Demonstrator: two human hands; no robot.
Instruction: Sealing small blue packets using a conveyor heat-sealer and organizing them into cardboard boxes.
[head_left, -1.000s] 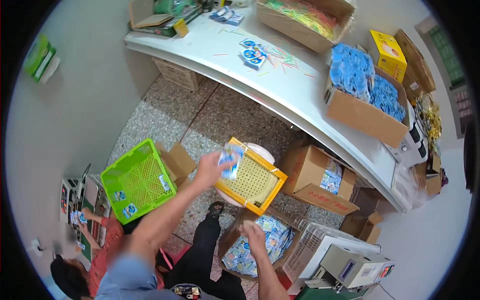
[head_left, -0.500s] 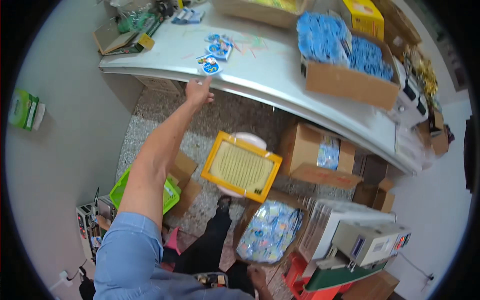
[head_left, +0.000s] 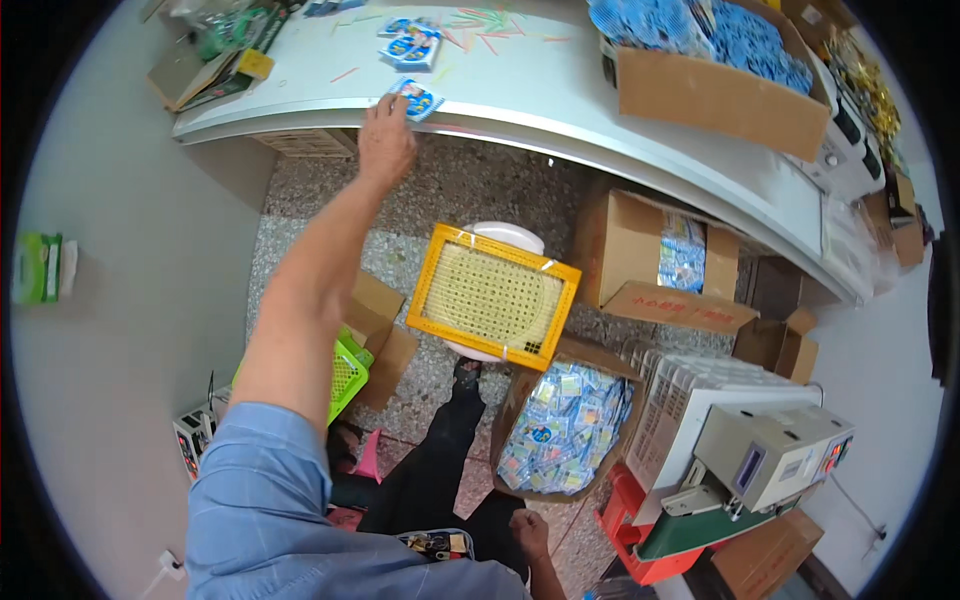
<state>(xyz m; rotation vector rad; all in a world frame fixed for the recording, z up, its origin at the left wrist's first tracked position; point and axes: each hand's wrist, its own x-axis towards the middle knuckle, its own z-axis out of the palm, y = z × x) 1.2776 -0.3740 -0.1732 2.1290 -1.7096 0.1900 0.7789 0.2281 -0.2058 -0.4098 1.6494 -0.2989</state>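
My left arm reaches far out to the white table [head_left: 560,100]. My left hand [head_left: 388,140] has its fingers closed on the near-left corner of a flat blue-and-white packet [head_left: 422,101] at the table's front edge. Just behind it lies a small pile of similar packets [head_left: 412,50]. Thin coloured strips [head_left: 485,22] are scattered beside the pile. Low in the picture, my right hand [head_left: 530,531] rests by my leg with its fingers curled; whether anything is in them cannot be seen.
A yellow-framed mesh board [head_left: 492,297] lies on a pale stool ahead of my legs. Cartons of blue packets [head_left: 567,430] stand on the floor, and another carton [head_left: 720,100] is on the table. A grey machine [head_left: 765,455] stands right; a green basket [head_left: 348,372] lies left.
My left hand has gone from an outstretched finger by the packet to fingers closed on its corner. The packet now lies farther from the pile. The whole view has shifted.
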